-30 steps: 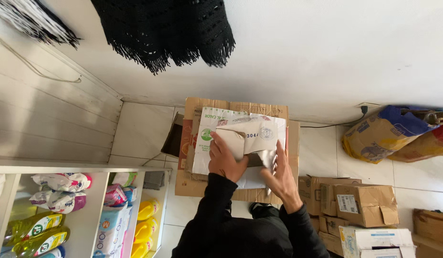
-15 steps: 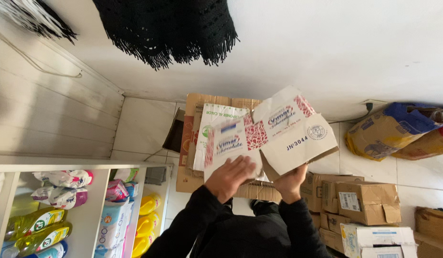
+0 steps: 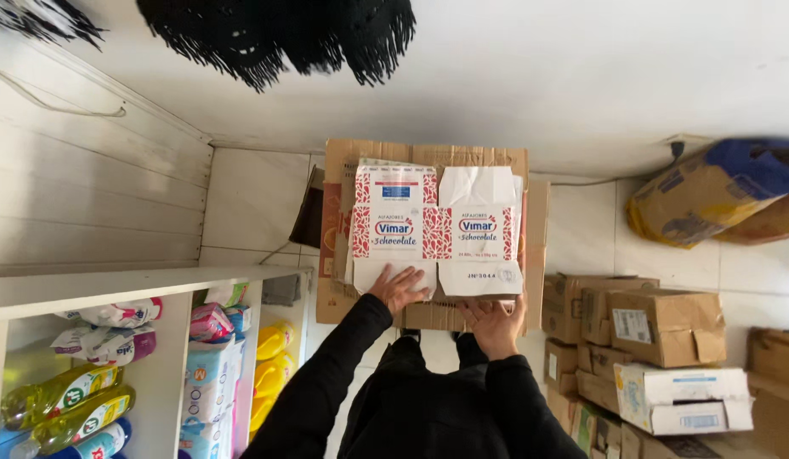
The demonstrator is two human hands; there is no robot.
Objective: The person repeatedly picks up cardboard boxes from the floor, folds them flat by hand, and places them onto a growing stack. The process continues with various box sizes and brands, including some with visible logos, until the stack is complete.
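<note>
flattened white-and-red carton (image 3: pixel 437 229) now laid flat on cardboard stack (image 3: pixel 535 246) (was tilted up) | left hand (image 3: pixel 397 287) open, pressing it | right hand (image 3: pixel 495 323) prob. gripping its edge, cannot tell

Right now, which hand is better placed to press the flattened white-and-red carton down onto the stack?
Left, likely. The left hand lies flat on the flattened carton. The right hand only grips its near edge, off the brown cardboard stack.

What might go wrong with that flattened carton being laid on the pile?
The flattened white and red carton lies on a stack of flattened brown cardboard with edges already uneven, so the stack could slide. Only the fingertips of the left hand and right hand press its near edge; its flaps might spring up. Boxes crowd the floor nearby, a possible trip hazard.
</note>
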